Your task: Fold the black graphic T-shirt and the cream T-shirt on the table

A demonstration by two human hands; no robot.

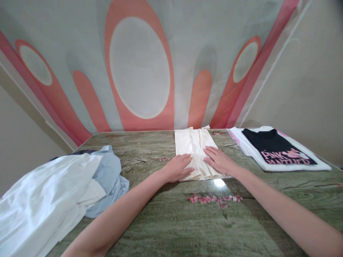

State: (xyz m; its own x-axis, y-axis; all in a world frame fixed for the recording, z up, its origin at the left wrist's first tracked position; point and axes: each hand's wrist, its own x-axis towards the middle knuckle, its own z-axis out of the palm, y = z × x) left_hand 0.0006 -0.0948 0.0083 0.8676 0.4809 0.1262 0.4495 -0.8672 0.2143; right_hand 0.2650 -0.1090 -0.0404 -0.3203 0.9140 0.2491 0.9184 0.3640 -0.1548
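A cream-coloured garment (195, 142), folded into a narrow upright rectangle, lies on the table towards its far edge. Light creases run down its middle, and its top end reaches the table's back edge. My left hand (179, 167) rests flat on the garment's lower left side with the fingers stretched out. On its right side lies my right hand (218, 159), palm down, fingers spread and pointing inward. Neither hand grips the cloth. Which kind of garment it is, I cannot tell.
Loose white cloth (50, 192) and light blue cloth (108, 167) are heaped at the left, with something dark behind. Folded white shirts (257, 157) and a black printed T-shirt (270, 141) are stacked at the right. The wood-patterned table (166, 221) meets a patterned backdrop (184, 53).
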